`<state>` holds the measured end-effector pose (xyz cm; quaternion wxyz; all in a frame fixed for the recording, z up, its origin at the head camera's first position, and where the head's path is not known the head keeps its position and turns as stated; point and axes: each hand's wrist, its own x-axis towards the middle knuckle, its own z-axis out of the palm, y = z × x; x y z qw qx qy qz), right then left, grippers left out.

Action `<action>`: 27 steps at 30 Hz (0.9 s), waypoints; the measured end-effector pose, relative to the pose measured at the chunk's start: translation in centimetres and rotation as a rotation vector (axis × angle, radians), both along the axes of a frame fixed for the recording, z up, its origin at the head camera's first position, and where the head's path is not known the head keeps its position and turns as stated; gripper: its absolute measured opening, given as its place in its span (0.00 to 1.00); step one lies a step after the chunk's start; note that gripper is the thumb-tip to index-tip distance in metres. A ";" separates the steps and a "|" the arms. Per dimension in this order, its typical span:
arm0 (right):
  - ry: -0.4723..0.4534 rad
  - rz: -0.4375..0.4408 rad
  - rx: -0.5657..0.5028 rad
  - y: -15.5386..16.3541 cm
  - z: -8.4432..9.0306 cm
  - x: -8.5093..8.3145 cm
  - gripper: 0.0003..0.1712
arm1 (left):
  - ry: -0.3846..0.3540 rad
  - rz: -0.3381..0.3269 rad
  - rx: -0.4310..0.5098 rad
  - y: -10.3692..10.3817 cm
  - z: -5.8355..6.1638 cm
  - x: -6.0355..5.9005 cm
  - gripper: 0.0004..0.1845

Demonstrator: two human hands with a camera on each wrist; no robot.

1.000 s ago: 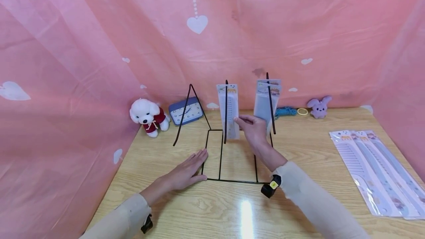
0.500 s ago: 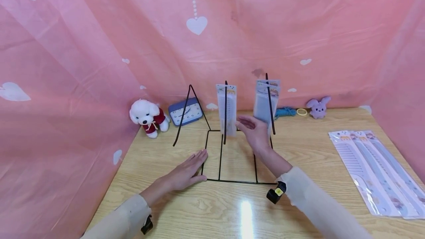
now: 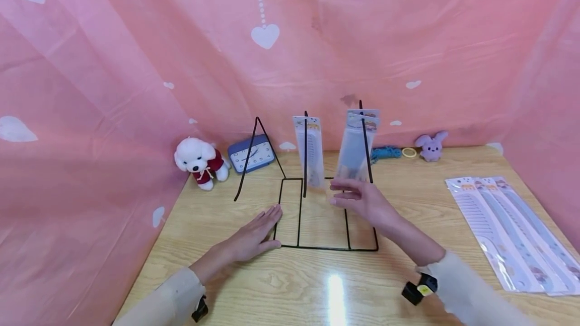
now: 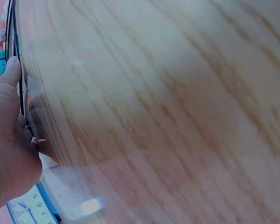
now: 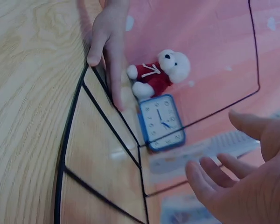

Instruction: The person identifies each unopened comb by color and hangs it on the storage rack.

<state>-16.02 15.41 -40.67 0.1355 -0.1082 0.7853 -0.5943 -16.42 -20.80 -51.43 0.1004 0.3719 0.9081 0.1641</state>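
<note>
The left hand (image 3: 254, 233) lies flat on the wooden table (image 3: 254, 286), fingers straight and pressed together, its fingertips against the near left corner of the black wire rack (image 3: 317, 246). In the left wrist view most of that hand is cut off by the frame edge, and only the thumb side shows against two thin black wires. The right hand (image 3: 362, 200) hovers above the rack's base with fingers spread and relaxed, holding nothing. It sits just near of the packaged combs (image 3: 309, 150) that hang on the rack's middle upright. More comb packets (image 3: 358, 147) hang on the right upright; how many are stacked there cannot be told, since they overlap. The right wrist view shows only the palm and fingertips, with the hanging packets blurred behind them.

Further comb packets (image 3: 507, 225) lie flat at the right of the table, their near ends cut off by the frame edge. At the far left stand a white plush dog (image 3: 199, 161) and a blue clock (image 3: 250, 153), partly crossed by the rack's slanted wire. At the far right sits a purple plush rabbit (image 3: 430, 146).
</note>
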 end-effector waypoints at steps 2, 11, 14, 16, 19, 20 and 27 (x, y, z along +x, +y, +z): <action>-0.009 0.045 -0.011 1.1 0.4 0.7 0.31 | 0.001 0.002 -0.003 0.0 -0.1 0.0 0.46; 0.115 0.030 0.080 7.1 1.9 3.4 0.27 | -0.027 0.017 -0.030 -0.1 -0.1 -0.1 0.47; 0.185 -0.010 0.112 9.6 1.8 4.0 0.25 | -0.028 0.020 -0.021 -0.1 -0.1 -0.1 0.47; 0.245 -0.043 0.142 11.5 1.6 4.3 0.25 | -0.026 0.021 -0.018 -0.1 0.0 -0.1 0.47; 0.306 -0.114 0.184 14.2 1.2 4.7 0.25 | -0.029 0.022 -0.015 -0.1 -0.1 -0.1 0.47; 0.318 -0.143 0.208 15.1 1.0 4.9 0.25 | -0.032 0.023 -0.015 -0.1 0.0 0.0 0.47; 0.351 -0.260 0.215 20.7 -0.3 6.5 0.27 | -0.042 0.040 -0.012 0.0 -0.1 0.0 0.47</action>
